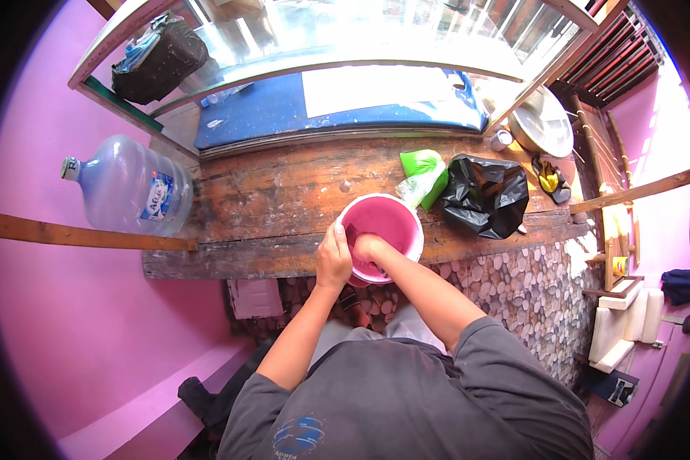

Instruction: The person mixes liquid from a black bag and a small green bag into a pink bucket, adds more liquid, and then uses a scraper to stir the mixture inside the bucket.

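Note:
A pink bucket with a pale rim is held at the front edge of the wooden table. My left hand grips the bucket's left side, fingers along the outside and rim. My right hand reaches down inside it, wrist bent; its fingers are hidden, so what they touch or hold cannot be made out. Just behind the bucket lie a green bag with clear plastic and, to its right, a crumpled black plastic bag.
A large water bottle stands left, behind a wooden rail. A glass case spans the back above a blue board. A can, a round pale container and a yellow-and-black item sit back right.

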`<state>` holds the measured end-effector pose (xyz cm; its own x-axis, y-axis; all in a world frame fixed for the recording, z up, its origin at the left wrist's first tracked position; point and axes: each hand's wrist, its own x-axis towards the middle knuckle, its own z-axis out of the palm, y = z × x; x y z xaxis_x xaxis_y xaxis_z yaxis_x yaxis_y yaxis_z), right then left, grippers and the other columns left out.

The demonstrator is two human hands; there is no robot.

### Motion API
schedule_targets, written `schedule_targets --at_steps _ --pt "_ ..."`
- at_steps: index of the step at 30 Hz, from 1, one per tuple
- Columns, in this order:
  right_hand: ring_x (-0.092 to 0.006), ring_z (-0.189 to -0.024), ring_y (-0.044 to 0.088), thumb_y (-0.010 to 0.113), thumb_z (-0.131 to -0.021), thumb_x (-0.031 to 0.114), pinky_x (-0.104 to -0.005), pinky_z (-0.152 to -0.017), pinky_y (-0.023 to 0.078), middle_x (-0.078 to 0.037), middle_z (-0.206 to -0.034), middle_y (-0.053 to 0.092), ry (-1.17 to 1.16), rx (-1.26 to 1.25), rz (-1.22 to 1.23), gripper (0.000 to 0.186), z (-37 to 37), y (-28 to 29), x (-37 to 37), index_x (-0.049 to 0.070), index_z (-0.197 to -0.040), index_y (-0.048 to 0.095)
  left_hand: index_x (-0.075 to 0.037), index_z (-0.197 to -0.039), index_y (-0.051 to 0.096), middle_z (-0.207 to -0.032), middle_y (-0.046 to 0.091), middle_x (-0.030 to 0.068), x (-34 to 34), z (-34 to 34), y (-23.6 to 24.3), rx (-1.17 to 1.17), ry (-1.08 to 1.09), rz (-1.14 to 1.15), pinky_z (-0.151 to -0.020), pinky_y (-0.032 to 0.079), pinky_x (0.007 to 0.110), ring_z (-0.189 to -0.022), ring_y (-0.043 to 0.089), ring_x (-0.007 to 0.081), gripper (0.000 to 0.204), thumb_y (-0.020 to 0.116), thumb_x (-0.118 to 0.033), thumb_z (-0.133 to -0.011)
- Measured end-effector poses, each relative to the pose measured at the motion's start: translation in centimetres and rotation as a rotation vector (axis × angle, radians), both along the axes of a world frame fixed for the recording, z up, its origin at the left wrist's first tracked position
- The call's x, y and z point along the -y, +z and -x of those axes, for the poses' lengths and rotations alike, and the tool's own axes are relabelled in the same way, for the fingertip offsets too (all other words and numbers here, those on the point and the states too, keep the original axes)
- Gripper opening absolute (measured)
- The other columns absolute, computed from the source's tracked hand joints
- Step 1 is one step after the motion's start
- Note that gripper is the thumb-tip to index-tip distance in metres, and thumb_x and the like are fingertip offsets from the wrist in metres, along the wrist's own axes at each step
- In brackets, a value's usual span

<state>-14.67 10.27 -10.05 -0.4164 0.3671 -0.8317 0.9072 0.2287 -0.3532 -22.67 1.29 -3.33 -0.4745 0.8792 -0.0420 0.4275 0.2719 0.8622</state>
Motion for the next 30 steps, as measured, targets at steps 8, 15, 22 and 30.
schedule_targets --at_steps 8,15,22,30 --pt "-0.025 -0.062 0.07 0.056 -0.085 0.014 -0.0399 -0.061 0.055 -0.016 -0.069 0.069 -0.439 -0.08 -0.141 0.022 -0.3 -1.4 -0.3 0.001 -0.082 0.073 0.0 -0.124 0.055 -0.111 0.063 0.0288 0.3 0.3 0.0 -0.004 -0.027 0.003 -0.088 0.048 0.049 -0.105 0.059 0.047 0.044 0.033 -0.031 -0.104" --pt "-0.0259 -0.074 0.072 0.066 -0.075 0.006 -0.0397 -0.065 0.056 -0.017 -0.077 0.071 -0.02 -0.085 -0.231 0.012 -0.8 -4.3 -1.1 0.0 -0.081 0.074 0.0 -0.122 0.056 -0.108 0.063 0.0292 -0.7 0.2 -0.4 0.005 -0.055 -0.05 -0.085 0.048 0.05 -0.102 0.059 0.0478 0.042 0.035 -0.03 -0.103" --pt "-0.0234 -0.058 0.065 0.05 -0.083 0.006 -0.0399 -0.055 0.049 -0.015 -0.067 0.066 -0.038 0.012 0.247 0.022 -0.3 0.2 -1.2 0.0 -0.07 0.068 0.0 -0.12 0.057 -0.105 0.064 0.029 -0.4 0.7 0.2 -0.005 0.009 0.003 -0.083 0.047 0.05 -0.101 0.059 0.0478 0.041 0.034 -0.03 -0.104" --pt "-0.0199 -0.048 0.056 0.04 -0.088 0.003 -0.0343 -0.044 0.048 -0.012 -0.063 0.059 -0.673 -0.184 0.342 0.023 -1.8 3.6 -2.2 -0.003 -0.078 0.059 0.004 -0.127 0.05 -0.118 0.058 0.0294 1.7 -2.0 -1.2 0.083 0.285 0.029 -0.093 0.043 0.046 -0.112 0.055 0.0439 0.048 0.031 -0.034 -0.105"
